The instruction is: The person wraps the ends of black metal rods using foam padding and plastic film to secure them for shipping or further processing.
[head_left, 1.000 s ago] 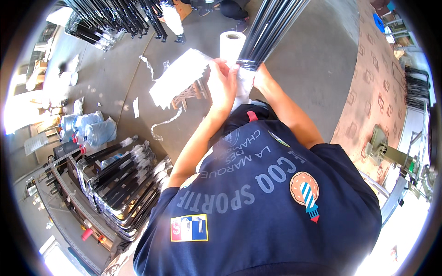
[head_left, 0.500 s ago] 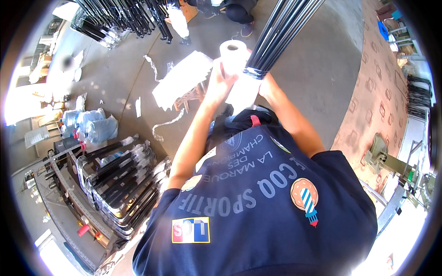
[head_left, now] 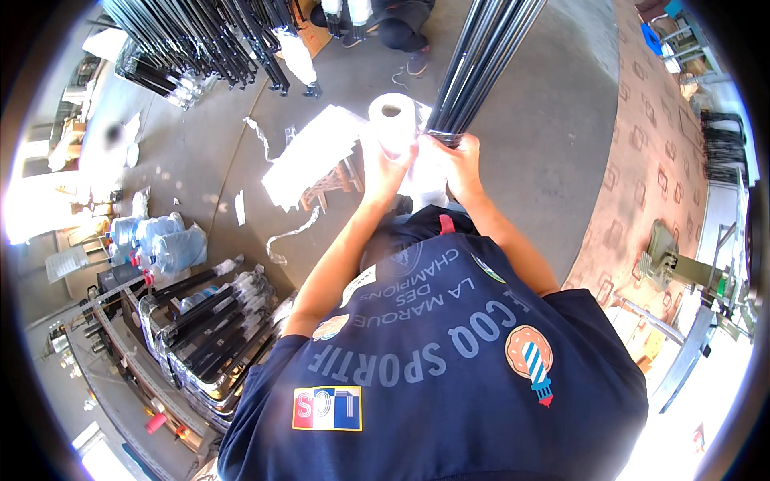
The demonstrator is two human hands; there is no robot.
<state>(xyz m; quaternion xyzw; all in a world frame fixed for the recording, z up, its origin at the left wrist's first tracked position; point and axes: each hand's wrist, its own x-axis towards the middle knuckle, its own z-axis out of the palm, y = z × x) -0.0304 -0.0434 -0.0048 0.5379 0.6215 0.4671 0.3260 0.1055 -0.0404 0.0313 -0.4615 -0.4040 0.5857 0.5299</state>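
Note:
My left hand [head_left: 387, 170] is closed round the lower part of a roll of white wrapping film [head_left: 394, 124], its round core facing up. Just right of it, a bundle of long black rods [head_left: 481, 68] slants up past the top of the picture. The bundle's near end is covered in white wrap [head_left: 426, 180], close to my body. My right hand [head_left: 457, 164] grips the bundle where the bare black rods meet this white part, thumb towards the roll. Glare and the fingers hide how the film runs between roll and bundle.
White sheets [head_left: 309, 152] lie over a small wooden stool [head_left: 327, 191] ahead on the left. Black rods with wrapped ends fill a rack [head_left: 200, 345] at lower left, near large clear bottles [head_left: 172, 240]. More rods [head_left: 208, 36] hang far left. Another person's shoe [head_left: 417, 62] shows ahead.
My right hand has come up from beside the bundle onto its front, covering the band area. The roll has shifted slightly left and down, with the left hand still on it.

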